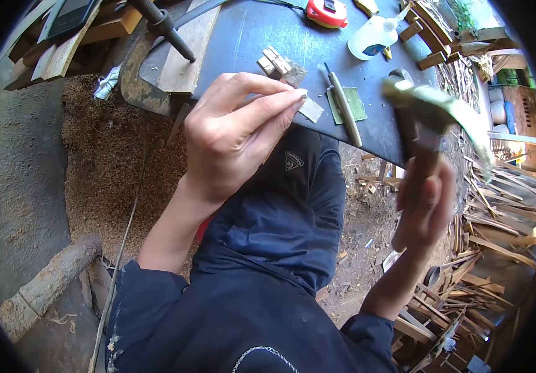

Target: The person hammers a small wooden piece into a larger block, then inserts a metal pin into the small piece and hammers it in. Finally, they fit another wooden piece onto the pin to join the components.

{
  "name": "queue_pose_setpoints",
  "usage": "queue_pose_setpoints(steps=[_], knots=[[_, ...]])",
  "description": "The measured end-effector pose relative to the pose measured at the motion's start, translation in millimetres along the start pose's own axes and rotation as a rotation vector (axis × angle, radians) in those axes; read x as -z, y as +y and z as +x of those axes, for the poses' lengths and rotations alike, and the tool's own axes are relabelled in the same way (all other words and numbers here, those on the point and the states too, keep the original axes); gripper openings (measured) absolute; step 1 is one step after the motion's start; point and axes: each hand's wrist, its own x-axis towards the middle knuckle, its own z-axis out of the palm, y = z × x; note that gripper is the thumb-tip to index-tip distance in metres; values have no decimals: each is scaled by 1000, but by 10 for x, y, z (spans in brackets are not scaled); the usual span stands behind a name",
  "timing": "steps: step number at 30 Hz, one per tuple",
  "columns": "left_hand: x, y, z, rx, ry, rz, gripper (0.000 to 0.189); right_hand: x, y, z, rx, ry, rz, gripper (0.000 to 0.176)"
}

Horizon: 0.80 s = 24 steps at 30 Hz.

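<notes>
My left hand (pixel 227 127) is closed in a pinch above the near edge of the dark work table (pixel 249 31). Whatever its fingertips hold is too small to make out. Wrapped round a handle, my right hand (pixel 428 202) raises a hammer (pixel 426 109) off the table's right side; both are blurred by motion. Beyond the left fingers lie small grooved wooden blocks (pixel 274 62) by a greyish flat piece (pixel 294 73). Under the fingertips is another flat piece (pixel 311 110). Between the hands, a thin-tipped tool with a round handle (pixel 344 109) rests across a green square (pixel 357 104).
A white squeeze bottle (pixel 370 38) and a red tape measure (pixel 327 12) stand at the far side. At left, a metal clamp (pixel 136 78) grips the table by a wooden board (pixel 184 59). A phone (pixel 72 15) lies on stacked wood. Wood scraps (pixel 498 242) cover the right floor.
</notes>
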Motion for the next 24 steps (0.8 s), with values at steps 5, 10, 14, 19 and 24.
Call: queue_pose_setpoints(steps=[5,10,14,19,24], knots=[[37,-1,-4,0,-23,6,22,-316,-277,-180,21,-80,-12,72],[-14,-26,-10,-16,39,-23,19,-302,-307,-102,111,-177,-279,65],[23,-27,-29,-6,7,-32,24,-338,-260,-120,166,-119,-273,64],[33,-15,-22,-3,-2,-33,25,-347,-289,-101,188,-122,-306,63],[20,-24,-41,-1,8,-32,24,-354,-292,-142,162,-99,-256,63]])
